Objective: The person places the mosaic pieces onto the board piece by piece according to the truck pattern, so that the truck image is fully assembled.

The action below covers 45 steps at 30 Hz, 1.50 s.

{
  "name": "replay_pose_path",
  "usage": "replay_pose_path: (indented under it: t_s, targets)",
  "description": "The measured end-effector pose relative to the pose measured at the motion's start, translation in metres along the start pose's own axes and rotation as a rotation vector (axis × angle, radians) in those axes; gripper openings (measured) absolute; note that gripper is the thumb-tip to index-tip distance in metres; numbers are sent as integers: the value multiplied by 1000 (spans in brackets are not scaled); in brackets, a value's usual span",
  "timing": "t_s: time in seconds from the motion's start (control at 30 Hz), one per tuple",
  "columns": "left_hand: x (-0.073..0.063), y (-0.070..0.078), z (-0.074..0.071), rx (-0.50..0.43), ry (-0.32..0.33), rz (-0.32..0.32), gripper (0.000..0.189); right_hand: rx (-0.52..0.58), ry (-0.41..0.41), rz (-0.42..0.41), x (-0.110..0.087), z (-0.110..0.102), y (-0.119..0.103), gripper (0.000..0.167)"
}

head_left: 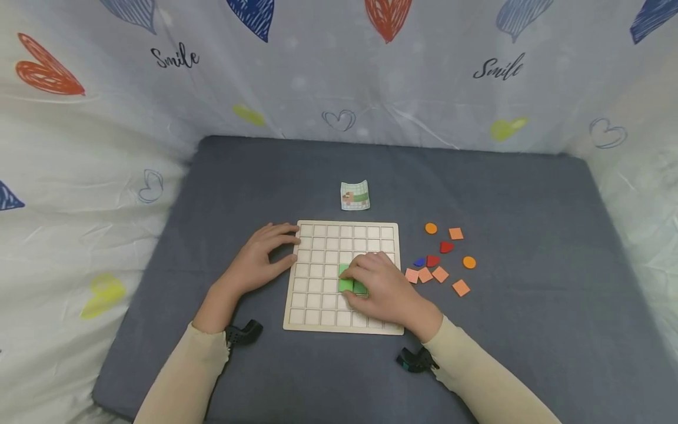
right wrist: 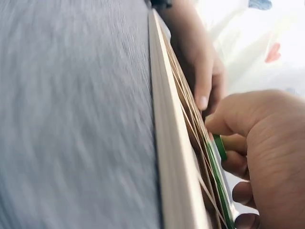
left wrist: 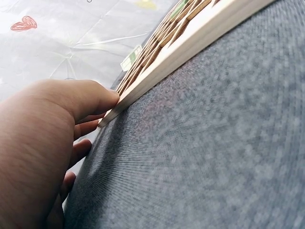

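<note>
A square wooden grid board (head_left: 312, 286) lies on the dark cloth. My left hand (head_left: 261, 257) rests at its left edge, thumb and fingertips touching the rim, as the left wrist view also shows. Over the middle of the board, my right hand (head_left: 384, 288) pinches a small green tile (right wrist: 220, 147) between thumb and fingers; it stands tilted up in the right wrist view. Other green square tiles (head_left: 360, 288) sit in the cells under this hand, partly hidden by it.
A small picture card (head_left: 355, 195) with a green and brown pattern lies beyond the board. To the right are several orange squares (head_left: 461, 287), orange discs (head_left: 469, 262), red pieces (head_left: 446, 247) and a blue piece (head_left: 419, 262). A printed curtain (head_left: 339, 76) hangs behind the table.
</note>
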<state>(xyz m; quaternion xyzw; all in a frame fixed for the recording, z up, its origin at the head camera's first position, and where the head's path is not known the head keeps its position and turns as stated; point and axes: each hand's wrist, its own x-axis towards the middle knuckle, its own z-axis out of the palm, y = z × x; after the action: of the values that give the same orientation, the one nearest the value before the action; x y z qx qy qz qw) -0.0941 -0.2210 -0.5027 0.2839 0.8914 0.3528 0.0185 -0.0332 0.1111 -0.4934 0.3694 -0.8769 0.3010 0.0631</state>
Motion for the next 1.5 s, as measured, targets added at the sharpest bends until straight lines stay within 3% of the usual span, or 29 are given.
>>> replay_pose_path:
  t_s: [1.07,1.5]
  targets:
    - [1,0,2,16,-3,5,38,-35,16,-56,-4,12,7,17]
    - [1,0,2,8,0,8,38,-80,173,-61,-16,0,11,17]
